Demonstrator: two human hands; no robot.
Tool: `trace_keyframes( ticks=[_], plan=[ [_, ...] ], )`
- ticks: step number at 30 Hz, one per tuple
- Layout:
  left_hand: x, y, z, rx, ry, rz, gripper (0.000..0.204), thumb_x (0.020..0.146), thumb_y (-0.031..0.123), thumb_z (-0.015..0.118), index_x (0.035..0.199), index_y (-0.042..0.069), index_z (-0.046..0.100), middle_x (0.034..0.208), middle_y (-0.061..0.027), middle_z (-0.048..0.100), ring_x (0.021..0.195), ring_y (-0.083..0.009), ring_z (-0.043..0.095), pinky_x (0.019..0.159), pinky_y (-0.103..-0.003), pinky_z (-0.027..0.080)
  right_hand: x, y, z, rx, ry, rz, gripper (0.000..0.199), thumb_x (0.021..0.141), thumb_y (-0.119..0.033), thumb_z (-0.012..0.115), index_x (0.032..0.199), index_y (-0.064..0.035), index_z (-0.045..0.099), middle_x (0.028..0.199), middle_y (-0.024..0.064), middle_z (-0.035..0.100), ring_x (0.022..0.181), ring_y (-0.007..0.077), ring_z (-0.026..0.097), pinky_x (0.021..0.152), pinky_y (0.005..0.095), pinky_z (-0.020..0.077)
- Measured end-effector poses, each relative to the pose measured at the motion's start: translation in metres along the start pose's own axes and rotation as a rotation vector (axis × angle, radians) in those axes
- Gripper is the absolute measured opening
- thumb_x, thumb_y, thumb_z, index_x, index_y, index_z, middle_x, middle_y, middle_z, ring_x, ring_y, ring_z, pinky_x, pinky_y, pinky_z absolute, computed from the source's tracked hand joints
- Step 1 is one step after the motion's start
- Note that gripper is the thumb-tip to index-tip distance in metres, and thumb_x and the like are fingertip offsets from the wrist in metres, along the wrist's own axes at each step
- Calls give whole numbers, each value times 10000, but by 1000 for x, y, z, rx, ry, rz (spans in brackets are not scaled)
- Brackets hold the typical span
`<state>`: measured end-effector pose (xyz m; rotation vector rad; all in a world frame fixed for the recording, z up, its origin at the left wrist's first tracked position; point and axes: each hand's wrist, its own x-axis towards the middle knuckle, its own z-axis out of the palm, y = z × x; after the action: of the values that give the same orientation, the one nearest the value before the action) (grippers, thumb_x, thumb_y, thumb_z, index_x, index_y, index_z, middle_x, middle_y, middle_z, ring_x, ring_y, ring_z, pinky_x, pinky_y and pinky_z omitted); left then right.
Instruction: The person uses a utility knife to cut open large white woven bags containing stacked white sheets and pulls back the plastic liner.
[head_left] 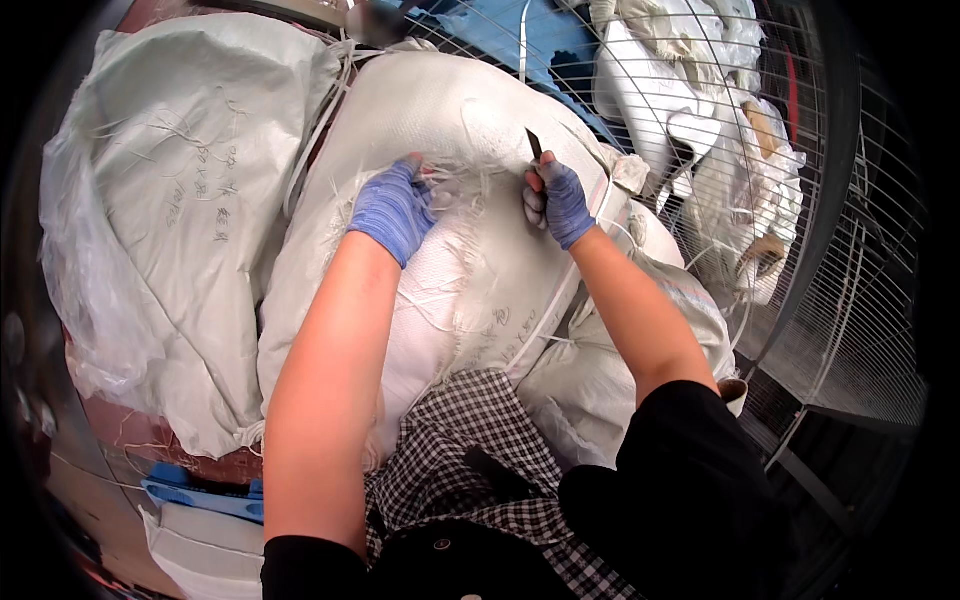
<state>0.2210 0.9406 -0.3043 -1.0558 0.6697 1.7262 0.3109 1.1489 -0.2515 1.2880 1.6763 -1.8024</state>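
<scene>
Big white woven sack (470,200) lies centre, second sack (190,200) just left of it. Left hand (395,208), blue glove, clenched on the sack's frayed threads (465,180). Right hand (558,203) grips a small blade (534,144), tip up.

A warehouse or sorting depot is showing here. Bulging white woven sacks (470,200) are crowding the near space. Wire-mesh cages (800,230) are standing right.

Second sack (170,200) left of middle sack (470,130), wire cage (850,230) right.

Head view, steeply down, close
</scene>
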Motion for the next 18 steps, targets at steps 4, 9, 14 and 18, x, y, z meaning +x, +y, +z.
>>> trace_keyframes(
  ticks=[4, 9, 14, 18],
  plan=[
    [-26, -16, 4, -395, -275, -37, 158, 897, 198, 482, 819, 73, 425, 655, -56, 464, 551, -167, 499, 389, -243, 401, -1, -4, -2, -68, -18, 22, 532, 775, -629, 530, 673, -114, 446, 473, 22, 388, 365, 144, 396, 345, 260, 282],
    [-41, -13, 7, -20, -17, 28, 209, 898, 226, 468, 918, 18, 468, 753, -118, 551, 638, -213, 567, 476, -259, 452, 0, -5, -6, -14, -56, 38, 541, 768, -635, 536, 669, -114, 434, 462, 26, 378, 353, 150, 396, 337, 259, 281],
    [-19, -31, -17, 680, 199, 327, 399, 909, 310, 468, 1049, -63, 494, 945, -201, 604, 772, -276, 626, 671, -291, 499, 6, -3, -6, 8, -83, 44, 537, 774, -628, 535, 664, -114, 424, 465, 23, 373, 352, 147, 380, 334, 269, 288],
    [-40, -37, 22, 150, 336, 407, 407, 889, 176, 493, 1144, -120, 384, 956, -227, 552, 801, -285, 609, 711, -317, 553, 3, -5, -7, 24, -65, 47, 538, 774, -627, 536, 660, -114, 421, 469, 20, 373, 350, 143, 365, 331, 274, 287]
  ],
)
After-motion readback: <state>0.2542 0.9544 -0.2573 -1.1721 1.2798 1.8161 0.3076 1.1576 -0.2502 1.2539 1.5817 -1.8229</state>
